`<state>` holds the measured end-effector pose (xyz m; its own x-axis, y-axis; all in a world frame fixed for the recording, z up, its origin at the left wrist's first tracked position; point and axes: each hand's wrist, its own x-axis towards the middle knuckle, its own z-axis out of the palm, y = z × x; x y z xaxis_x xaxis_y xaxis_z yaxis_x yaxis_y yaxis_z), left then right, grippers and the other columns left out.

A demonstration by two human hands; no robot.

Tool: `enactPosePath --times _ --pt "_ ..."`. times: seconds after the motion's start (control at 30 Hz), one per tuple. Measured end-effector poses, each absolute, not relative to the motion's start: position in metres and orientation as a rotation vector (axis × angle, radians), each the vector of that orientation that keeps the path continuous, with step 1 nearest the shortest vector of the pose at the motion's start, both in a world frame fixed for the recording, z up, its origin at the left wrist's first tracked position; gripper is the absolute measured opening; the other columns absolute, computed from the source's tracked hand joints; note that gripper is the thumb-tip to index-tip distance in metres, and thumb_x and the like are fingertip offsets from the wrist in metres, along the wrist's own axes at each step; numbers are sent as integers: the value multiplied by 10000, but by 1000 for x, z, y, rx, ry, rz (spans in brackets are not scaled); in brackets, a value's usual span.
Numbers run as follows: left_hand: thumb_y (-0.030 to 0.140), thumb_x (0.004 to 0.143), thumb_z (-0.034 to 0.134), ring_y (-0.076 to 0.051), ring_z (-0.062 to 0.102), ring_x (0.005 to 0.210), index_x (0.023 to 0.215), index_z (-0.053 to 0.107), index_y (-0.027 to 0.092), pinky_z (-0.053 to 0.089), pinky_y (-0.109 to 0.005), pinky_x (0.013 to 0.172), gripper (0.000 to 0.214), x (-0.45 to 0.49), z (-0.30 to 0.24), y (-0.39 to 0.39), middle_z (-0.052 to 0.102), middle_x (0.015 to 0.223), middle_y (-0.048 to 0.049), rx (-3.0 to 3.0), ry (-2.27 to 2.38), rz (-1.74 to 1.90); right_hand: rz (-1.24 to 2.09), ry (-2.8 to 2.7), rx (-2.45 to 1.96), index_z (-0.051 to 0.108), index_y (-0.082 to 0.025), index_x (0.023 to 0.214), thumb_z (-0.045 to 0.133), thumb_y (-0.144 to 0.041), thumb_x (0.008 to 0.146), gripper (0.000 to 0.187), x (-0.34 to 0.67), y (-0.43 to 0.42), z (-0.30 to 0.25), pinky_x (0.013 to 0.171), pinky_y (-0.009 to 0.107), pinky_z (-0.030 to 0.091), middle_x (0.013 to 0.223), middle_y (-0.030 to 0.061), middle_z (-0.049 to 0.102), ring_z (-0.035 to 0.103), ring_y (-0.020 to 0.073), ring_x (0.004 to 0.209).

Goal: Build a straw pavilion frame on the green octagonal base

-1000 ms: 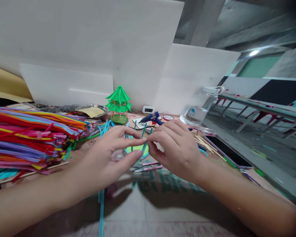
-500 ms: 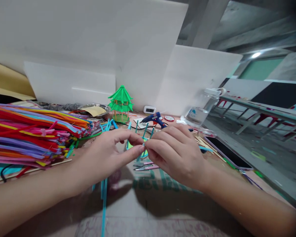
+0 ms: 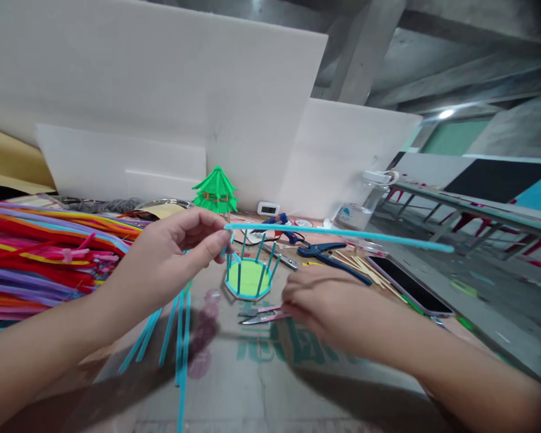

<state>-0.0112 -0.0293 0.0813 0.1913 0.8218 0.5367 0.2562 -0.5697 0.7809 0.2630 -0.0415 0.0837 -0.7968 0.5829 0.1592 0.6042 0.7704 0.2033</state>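
My left hand (image 3: 166,261) pinches one end of a long light-blue pipe cleaner (image 3: 338,233), which stretches level to the right above the table. My right hand (image 3: 318,300) is lower, knuckles up, its fingertips closing on the small pink-handled snips (image 3: 261,314) that lie on the table. Between the hands stands a small green base with upright blue posts (image 3: 249,278). Several loose blue pipe cleaners (image 3: 180,343) lie under my left wrist.
A big heap of coloured pipe cleaners (image 3: 45,252) fills the left. A finished green pavilion model (image 3: 216,191) stands at the back. A blue glue gun (image 3: 279,221), blue pliers (image 3: 327,251), wooden sticks (image 3: 365,267), a phone (image 3: 410,287) and a clear bottle (image 3: 363,201) lie to the right.
Both hands were pinched together over the green base. Now the left hand has lifted with a long blue pipe cleaner, and the right hand has dropped to the snips.
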Motion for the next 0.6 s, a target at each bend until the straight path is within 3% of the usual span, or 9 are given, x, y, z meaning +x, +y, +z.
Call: enactPosePath --times 0.07,0.13,0.2,0.33,0.53,0.6 --pt "453 917 651 -139 652 763 952 657 257 555 -231 687 199 -13 82 -29 682 860 13 1914 1005 1391 -390 -2818 -1250 688 -176 857 506 -228 949 211 284 -17 80 595 305 410 813 87 720 627 196 673" --pt "455 904 666 -150 651 754 942 664 262 567 -245 690 197 -13 82 -29 682 854 8 1912 1019 1400 -256 -2704 -1791 700 -182 1062 515 -331 949 263 303 5 80 652 313 450 1000 122 749 688 247 821" --pt "449 899 672 -152 653 751 926 667 258 572 -243 687 193 -12 82 -29 684 841 5 1904 1011 1404 -91 -2672 -1969 652 -198 1242 560 -377 913 386 316 19 81 731 327 486 1157 129 727 696 285 971" --pt "407 898 676 -138 661 740 907 659 225 569 -218 668 183 -10 84 -30 692 826 0 1861 954 1388 115 -2736 -1901 571 -233 1410 644 -383 827 606 327 27 72 829 365 511 1201 128 722 683 328 1079" --pt "373 882 687 -127 662 756 891 654 177 552 -212 680 199 -6 92 -30 708 860 -21 1806 947 1379 173 -2724 -1677 478 -256 1505 592 -243 798 716 332 33 46 732 313 511 1250 133 701 721 275 955" --pt "384 873 693 -124 655 720 872 656 173 544 -214 661 214 -7 94 -30 702 821 -16 1775 950 1377 122 -2647 -1730 546 -230 1440 591 -260 814 629 333 36 45 748 327 513 1259 147 699 714 296 985"
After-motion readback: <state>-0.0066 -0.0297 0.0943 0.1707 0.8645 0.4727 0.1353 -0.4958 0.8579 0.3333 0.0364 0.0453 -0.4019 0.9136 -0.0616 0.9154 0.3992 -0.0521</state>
